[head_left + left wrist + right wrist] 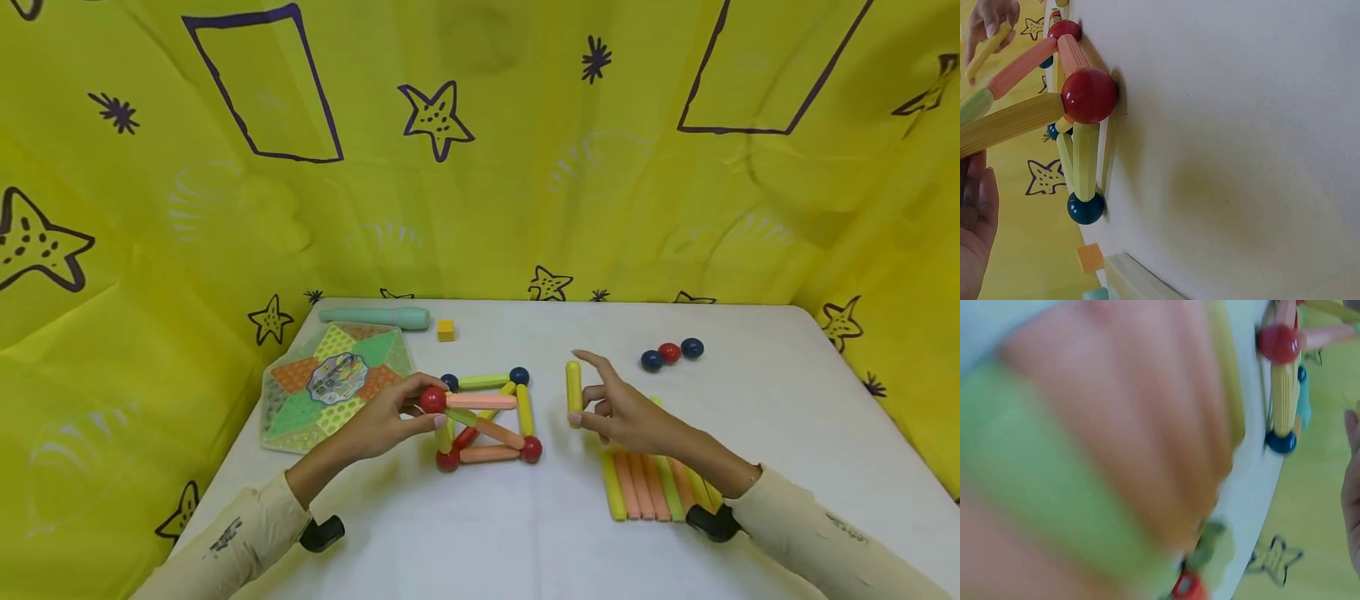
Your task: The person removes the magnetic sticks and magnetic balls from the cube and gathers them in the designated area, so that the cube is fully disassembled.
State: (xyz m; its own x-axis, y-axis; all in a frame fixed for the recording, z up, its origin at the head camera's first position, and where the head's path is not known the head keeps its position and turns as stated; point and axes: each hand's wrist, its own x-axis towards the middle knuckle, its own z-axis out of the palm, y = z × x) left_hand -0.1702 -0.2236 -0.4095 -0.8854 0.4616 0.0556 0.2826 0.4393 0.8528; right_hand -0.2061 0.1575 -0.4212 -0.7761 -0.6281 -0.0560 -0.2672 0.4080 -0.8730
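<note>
My left hand (397, 414) pinches a red ball (432, 399) at the raised left corner of a structure of rods and balls. From that ball a pink rod (483, 402) reaches right. Below it, the structure's base has blue balls (519, 377) at the back and red balls (531, 449) in front, joined by yellow, pink and red rods. To the right, my right hand (626, 412) holds a yellow rod (573, 392) upright between thumb and fingers, apart from the structure. The left wrist view also shows this yellow rod (988, 51) in the right hand (990, 19).
Under my right forearm lies a row of pink, yellow and green rods (645, 487). Blue and red balls (669, 353) sit at the back right. A patterned box (300, 417), a mint-green stick (375, 317) and a small orange cube (446, 331) lie at the back left.
</note>
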